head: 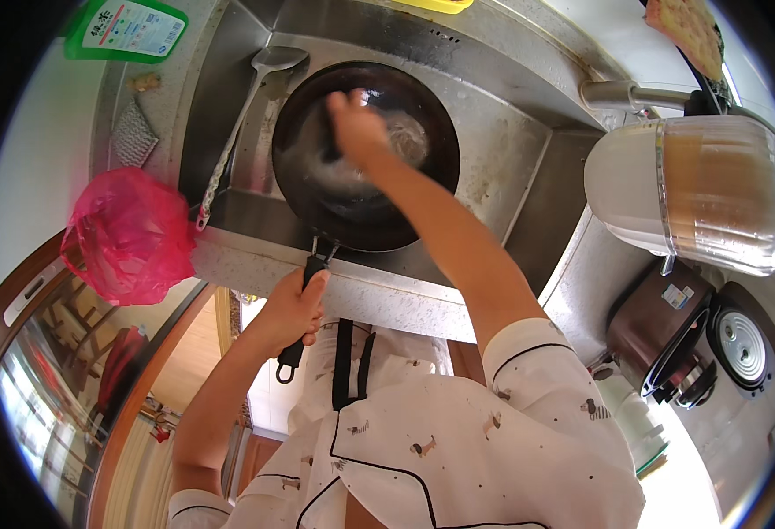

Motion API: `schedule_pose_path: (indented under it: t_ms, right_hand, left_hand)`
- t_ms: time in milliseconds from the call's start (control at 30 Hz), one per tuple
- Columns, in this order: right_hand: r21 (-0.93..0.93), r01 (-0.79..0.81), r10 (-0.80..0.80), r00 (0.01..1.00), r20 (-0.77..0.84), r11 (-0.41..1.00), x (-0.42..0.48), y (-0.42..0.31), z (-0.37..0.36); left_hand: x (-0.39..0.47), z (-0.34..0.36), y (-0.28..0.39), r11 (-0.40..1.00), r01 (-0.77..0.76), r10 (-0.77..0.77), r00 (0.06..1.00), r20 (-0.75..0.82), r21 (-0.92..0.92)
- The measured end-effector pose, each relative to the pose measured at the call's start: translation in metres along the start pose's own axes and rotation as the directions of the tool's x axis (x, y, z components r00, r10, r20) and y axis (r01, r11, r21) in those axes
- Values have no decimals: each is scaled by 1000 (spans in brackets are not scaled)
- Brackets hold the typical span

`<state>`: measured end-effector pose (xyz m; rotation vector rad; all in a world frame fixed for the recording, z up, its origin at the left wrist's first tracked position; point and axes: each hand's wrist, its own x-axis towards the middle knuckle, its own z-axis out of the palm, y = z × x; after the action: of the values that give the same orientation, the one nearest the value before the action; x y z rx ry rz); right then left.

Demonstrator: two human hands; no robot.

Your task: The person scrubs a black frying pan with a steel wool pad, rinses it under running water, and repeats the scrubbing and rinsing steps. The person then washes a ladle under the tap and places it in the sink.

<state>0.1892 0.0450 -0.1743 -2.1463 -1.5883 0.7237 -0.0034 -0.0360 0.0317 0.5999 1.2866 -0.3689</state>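
A dark wok (367, 218) rests in the stainless steel sink (506, 152), its black handle (290, 357) reaching over the front rim. My left hand (293, 307) is closed around that handle. Inside the wok is my right hand (359, 129), fingers bent down towards the far left part of the pan. Motion blurs those fingers, so whether they hold anything is unclear. The inner surface looks wet, with a cloudy patch around the hand. Left of the wok, a metal wok spatula (245, 112) leans in the sink, its patterned handle on the front left edge.
On the left counter are a pink plastic bag (129, 235), a silvery scouring pad (134, 135), a small tan lump (144, 82) and a green bottle (133, 30). At right stand a clear-lidded container (724, 192) and an open rice cooker (658, 330).
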Motion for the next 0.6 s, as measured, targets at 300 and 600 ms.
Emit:
schedule_pose_path:
  t_ms: [300, 600]
  right_hand:
    - [209, 37, -96, 955, 279, 977, -109, -10, 7]
    - [-426, -25, 7, 999, -44, 904, -67, 73, -12]
  left_hand:
    - [3, -6, -7, 998, -3, 5, 1000, 27, -57]
    - [5, -13, -7, 1000, -6, 6, 999, 45, 1]
